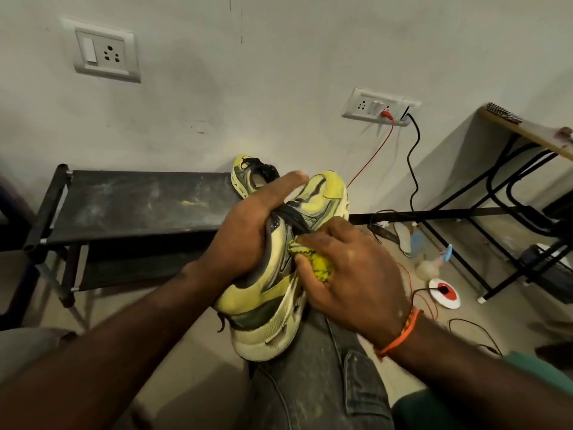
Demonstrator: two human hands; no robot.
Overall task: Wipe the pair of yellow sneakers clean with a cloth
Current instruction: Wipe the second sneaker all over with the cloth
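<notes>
Left hand [248,231] grips yellow sneaker [279,293] over knee; right hand [350,268] pinches yellow cloth [313,262] against its side, mid-wipe; second sneaker [251,175] waits on black rack [130,206], apparently still to do

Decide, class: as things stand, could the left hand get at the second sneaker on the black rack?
Probably not yet. The left hand grips the held sneaker at its collar, and that shoe sits between it and the second sneaker on the rack.
</notes>
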